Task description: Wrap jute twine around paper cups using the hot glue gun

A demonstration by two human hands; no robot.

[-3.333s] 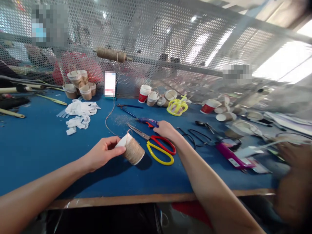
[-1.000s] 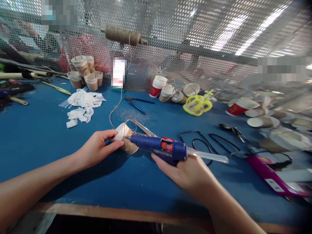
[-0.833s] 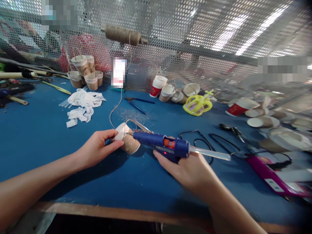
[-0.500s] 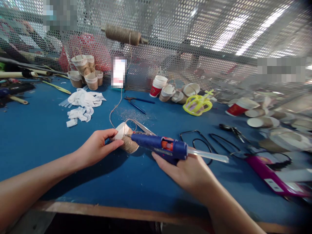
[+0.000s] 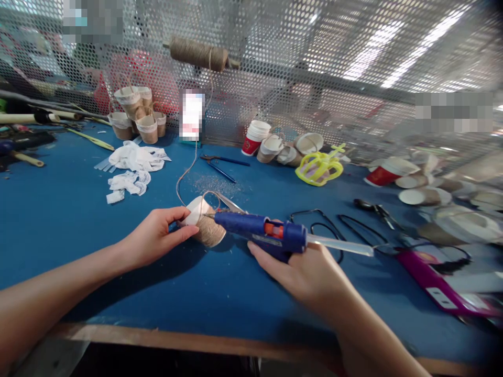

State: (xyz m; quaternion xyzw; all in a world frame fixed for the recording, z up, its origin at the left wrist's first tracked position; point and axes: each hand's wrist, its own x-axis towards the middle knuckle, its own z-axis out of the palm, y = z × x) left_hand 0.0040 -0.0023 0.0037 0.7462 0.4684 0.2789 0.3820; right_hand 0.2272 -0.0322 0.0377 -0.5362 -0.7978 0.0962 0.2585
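A white paper cup (image 5: 211, 232), its lower part wrapped in brown twine, lies tilted in my left hand (image 5: 159, 235), pinched near the rim between thumb and fingers. My right hand (image 5: 302, 272) is closed round a blue hot glue gun (image 5: 255, 228). The gun's nozzle points left and meets the cup's side where the wrapping borders the bare paper; whether it touches I cannot tell. A clear glue stick (image 5: 341, 245) sticks out of its back. From the cup, loose twine (image 5: 184, 178) runs up toward a twine spool (image 5: 198, 54). Scissors (image 5: 230, 201) lie partly hidden behind the gun.
Blue-handled pliers (image 5: 223, 160) and white lace scraps (image 5: 135, 157) lie on the blue table (image 5: 157, 293). Twine-covered cups (image 5: 147, 128) stand back left, red cups (image 5: 251, 141) and a yellow crown-shaped piece (image 5: 320, 170) back right. A purple power strip (image 5: 436, 288) with black cables lies right.
The glue gun and my right hand have shifted slightly right, and the nozzle has moved a little along the cup. My left hand keeps its hold on the cup.
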